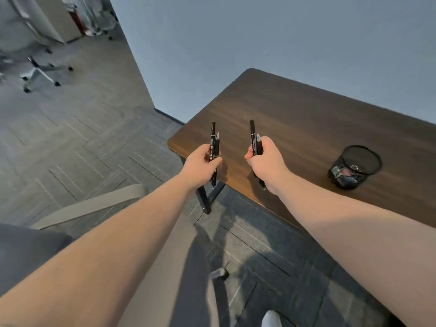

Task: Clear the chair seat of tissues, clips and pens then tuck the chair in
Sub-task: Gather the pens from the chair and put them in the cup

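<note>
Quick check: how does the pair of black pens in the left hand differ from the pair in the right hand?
The left hand holds its black pens at the desk's left edge, their lower tips hanging past it; the right hand holds its black pens wholly over the dark wooden desk, closer to the black mesh cup. The left hand shows its thumb across the barrels; the right hand shows its back. Both pairs stand roughly upright, one pen taller.
</note>
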`<state>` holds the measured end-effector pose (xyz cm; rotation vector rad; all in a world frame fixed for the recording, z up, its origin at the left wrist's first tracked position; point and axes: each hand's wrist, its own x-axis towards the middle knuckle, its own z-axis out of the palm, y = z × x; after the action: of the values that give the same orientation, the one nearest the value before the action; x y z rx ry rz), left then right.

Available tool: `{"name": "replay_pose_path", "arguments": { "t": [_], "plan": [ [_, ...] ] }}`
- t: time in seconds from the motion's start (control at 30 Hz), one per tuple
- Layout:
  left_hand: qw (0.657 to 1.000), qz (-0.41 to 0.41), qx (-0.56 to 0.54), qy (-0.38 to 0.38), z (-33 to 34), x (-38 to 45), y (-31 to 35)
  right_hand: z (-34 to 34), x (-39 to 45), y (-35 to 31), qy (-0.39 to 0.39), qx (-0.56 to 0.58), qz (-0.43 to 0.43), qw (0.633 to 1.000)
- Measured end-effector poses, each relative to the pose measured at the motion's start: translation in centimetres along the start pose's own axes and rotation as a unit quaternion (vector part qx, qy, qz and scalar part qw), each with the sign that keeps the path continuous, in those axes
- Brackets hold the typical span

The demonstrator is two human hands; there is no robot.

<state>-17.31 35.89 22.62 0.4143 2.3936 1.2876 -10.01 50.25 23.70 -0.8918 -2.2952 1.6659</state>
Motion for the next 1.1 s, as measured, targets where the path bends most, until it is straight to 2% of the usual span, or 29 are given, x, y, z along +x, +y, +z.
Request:
{"name": "replay_pose_path", "arguments": {
  "t": [0.17, 0.27, 0.53, 0.77, 1.1],
  "plan": [
    [0.998, 0.056, 0.009, -0.021, 4.7, 2.3, 7.5, -8.2, 2.0, -1.3, 0.056, 0.025, -0.014, 0.998],
    [0.996, 0.072, -0.028, -0.038, 7.9, 3.4, 11.4, -13.0, 3.0, -1.2, 0.091, 0.028, -0.018, 0.995],
    [0.987, 0.093, -0.070, -0.110, 17.2, 4.9, 18.0, -22.5, 4.6, 2.5, 0.162, 0.049, 0.009, 0.985],
    [0.984, 0.106, -0.056, -0.132, 23.3, 5.5, 20.0, -26.2, 5.1, 6.1, 0.195, 0.067, 0.027, 0.978],
    [0.986, 0.089, -0.037, -0.137, 27.3, 6.2, 19.0, -26.1, 6.9, 8.9, 0.195, 0.108, 0.048, 0.974]
  ]
}}
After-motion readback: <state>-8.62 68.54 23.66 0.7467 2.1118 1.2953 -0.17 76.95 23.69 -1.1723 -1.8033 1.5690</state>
